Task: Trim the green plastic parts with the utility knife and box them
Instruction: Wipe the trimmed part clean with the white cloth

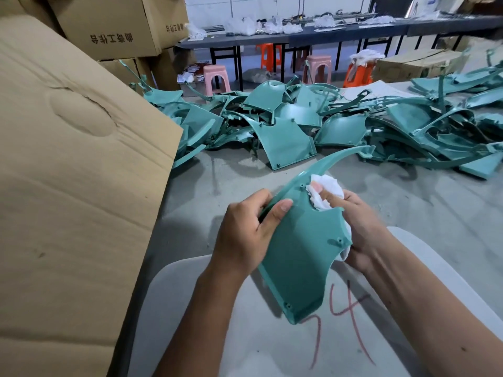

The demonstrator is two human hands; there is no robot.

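Observation:
I hold one green plastic part (302,248), a curved panel with a long thin tail pointing up and right. My left hand (246,232) grips its left edge, thumb lying on the inner face. My right hand (362,227) is on the right side, fingers curled round a white cloth (328,193) pressed against the panel's notch. A large pile of the same green parts (285,123) lies on the floor ahead. No utility knife shows in the view.
A big cardboard box flap (76,164) fills the left side. A grey-white surface with red marks (272,336) lies under my arms. Stacked cartons (114,25), plastic stools (215,77) and a long dark table (299,36) stand behind the pile.

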